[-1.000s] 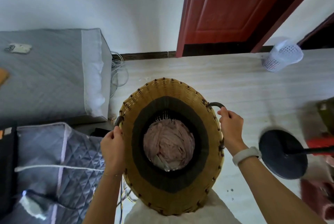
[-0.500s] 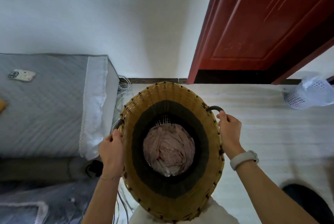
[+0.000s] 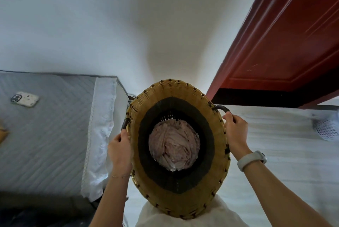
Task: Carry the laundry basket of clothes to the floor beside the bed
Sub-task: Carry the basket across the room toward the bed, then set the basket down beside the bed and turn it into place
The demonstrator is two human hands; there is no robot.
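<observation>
At center frame, the left hand (image 3: 120, 150) and right hand (image 3: 235, 131) are gripping the dark handles of the wicker laundry basket (image 3: 178, 192), holding pink clothes (image 3: 173, 147), beside the bed (image 3: 55, 126) at left.

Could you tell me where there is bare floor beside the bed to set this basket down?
Both hands, left hand and right hand, grip the basket. The pale floor is bare between the basket and the white mesh bin, up to the red door. The strip against the bed is tighter, with cables at the wall corner.
</observation>
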